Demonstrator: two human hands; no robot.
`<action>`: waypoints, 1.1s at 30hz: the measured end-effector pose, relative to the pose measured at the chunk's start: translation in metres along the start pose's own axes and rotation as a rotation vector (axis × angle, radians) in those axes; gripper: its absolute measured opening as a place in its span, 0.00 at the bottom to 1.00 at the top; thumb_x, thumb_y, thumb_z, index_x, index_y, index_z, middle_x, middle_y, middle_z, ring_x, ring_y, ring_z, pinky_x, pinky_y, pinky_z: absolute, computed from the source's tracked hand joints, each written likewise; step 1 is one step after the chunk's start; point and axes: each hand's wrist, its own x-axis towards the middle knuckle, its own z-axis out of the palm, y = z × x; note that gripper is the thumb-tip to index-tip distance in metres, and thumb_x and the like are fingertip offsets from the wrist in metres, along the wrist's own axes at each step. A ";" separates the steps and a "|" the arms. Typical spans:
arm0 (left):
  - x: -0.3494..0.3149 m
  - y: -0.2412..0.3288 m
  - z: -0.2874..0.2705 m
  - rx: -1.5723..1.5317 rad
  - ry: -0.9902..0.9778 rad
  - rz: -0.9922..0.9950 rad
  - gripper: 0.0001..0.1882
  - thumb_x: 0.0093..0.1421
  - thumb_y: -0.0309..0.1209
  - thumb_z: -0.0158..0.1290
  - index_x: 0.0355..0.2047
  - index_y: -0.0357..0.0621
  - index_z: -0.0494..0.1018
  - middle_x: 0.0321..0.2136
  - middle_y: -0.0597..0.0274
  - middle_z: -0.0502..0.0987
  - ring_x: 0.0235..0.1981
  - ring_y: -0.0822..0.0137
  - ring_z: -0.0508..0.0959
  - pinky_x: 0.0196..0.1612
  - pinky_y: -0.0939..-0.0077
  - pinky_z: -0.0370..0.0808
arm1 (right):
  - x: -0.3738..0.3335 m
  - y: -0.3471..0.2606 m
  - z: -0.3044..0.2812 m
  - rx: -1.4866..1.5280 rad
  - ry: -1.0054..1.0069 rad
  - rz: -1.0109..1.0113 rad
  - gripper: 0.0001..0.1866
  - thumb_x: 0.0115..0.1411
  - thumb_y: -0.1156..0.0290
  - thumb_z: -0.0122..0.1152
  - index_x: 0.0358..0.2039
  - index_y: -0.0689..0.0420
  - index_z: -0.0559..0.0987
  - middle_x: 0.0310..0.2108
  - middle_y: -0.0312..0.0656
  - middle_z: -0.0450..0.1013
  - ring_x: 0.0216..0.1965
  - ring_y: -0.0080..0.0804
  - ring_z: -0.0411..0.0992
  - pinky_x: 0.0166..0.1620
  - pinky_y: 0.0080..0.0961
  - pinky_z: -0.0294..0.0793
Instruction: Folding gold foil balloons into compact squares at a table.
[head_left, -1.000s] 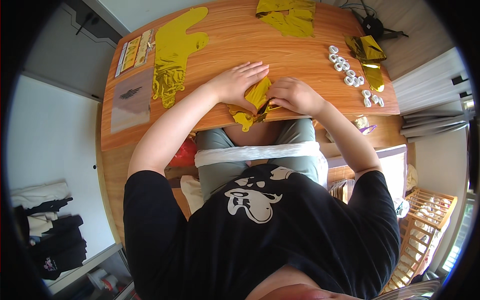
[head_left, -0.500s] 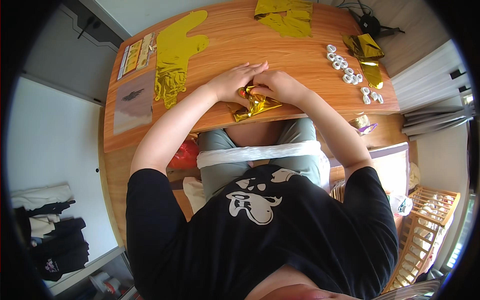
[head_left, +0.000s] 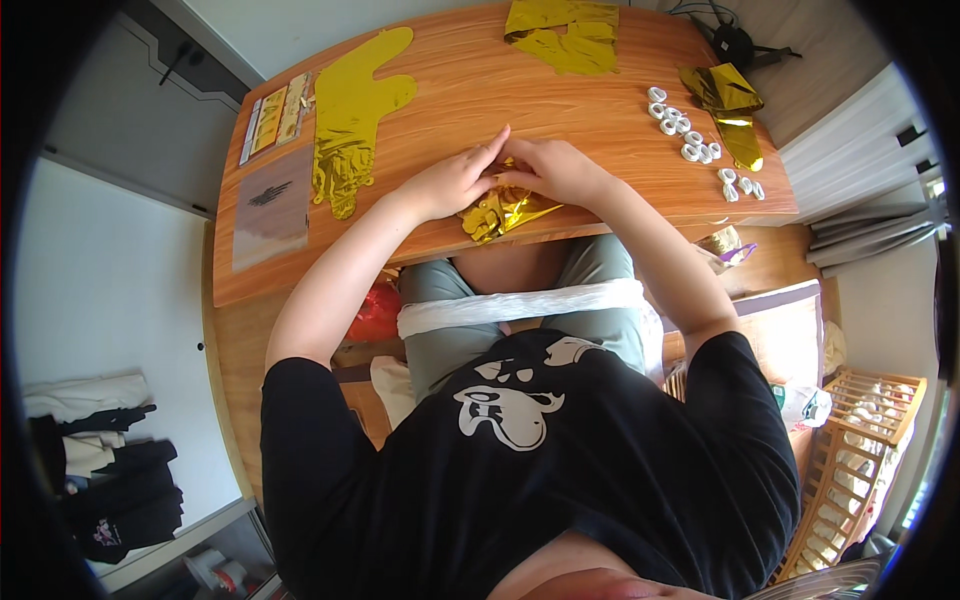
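A crumpled gold foil balloon (head_left: 497,215), flat and without air, lies at the table's near edge in front of me. My left hand (head_left: 452,182) rests at its upper left side, fingers stretched out and thumb apart from them. From the right, my right hand (head_left: 562,172) bends its fingers onto the upper part of the foil, gripping it. The fingertips of both hands meet over the foil, so what lies between them is hidden. Beyond my left forearm a larger flat gold foil balloon (head_left: 362,110) is spread on the wooden table (head_left: 450,85).
White ribbon rolls (head_left: 669,126) sit in groups at the right, beside another gold foil piece (head_left: 735,108). More gold foil (head_left: 570,40) lies at the far edge. At the left are a printed card (head_left: 274,118) and a clear sheet (head_left: 272,215). White plastic (head_left: 520,304) crosses my lap.
My left hand has shifted slightly left and its fingers point further away from me. More of the foil's left part shows. A small red and green spot near that hand is now out of sight.
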 end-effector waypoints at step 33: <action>-0.006 0.005 0.025 0.444 0.075 0.135 0.31 0.74 0.40 0.46 0.74 0.49 0.56 0.73 0.57 0.60 0.75 0.58 0.56 0.76 0.51 0.50 | -0.050 -0.010 0.006 -0.032 0.169 -0.142 0.08 0.61 0.72 0.67 0.40 0.60 0.83 0.42 0.47 0.80 0.44 0.48 0.78 0.52 0.37 0.77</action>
